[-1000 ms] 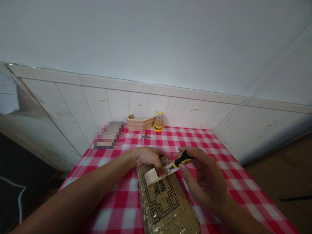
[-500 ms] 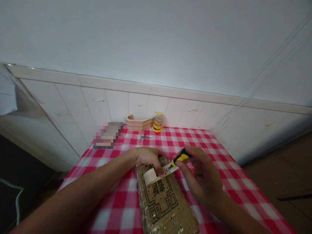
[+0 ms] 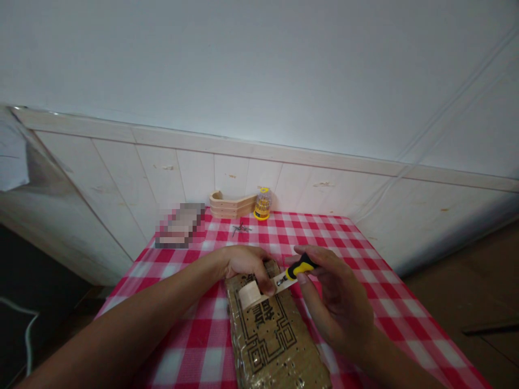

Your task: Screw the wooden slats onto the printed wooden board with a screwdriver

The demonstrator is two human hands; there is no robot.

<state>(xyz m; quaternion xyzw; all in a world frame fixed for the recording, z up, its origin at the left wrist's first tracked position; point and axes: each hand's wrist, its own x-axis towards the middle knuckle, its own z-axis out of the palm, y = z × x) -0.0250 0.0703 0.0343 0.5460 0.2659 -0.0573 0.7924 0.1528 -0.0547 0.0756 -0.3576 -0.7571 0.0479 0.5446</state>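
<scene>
My left hand (image 3: 252, 266) presses a pale curved wooden piece (image 3: 248, 294) down onto a brown taped cardboard box (image 3: 270, 354) with black printing. Its thumb lies across the wood, and the other fingers are mostly hidden behind it. A yellow-and-black screwdriver (image 3: 302, 266) is pinched in my right hand (image 3: 343, 305), tilted with its metal tip pointing down and left at the wood. The tip appears to meet the piece near my left thumb; whether a screw sits under it, I cannot tell.
Several stacked wooden hook-shaped pieces (image 3: 231, 207) stand against the panelled wall beside a clear, yellow-based bit case (image 3: 263, 204). Several loose screws (image 3: 241, 229) lie before them. A blurred-out flat object (image 3: 180, 226) rests at left on the red-and-white checked tablecloth (image 3: 211, 324).
My right hand has shifted slightly on the screwdriver handle, with its fingers loosened and index finger extended. The screwdriver has turned about its axis. My left hand and the wooden piece stay in place.
</scene>
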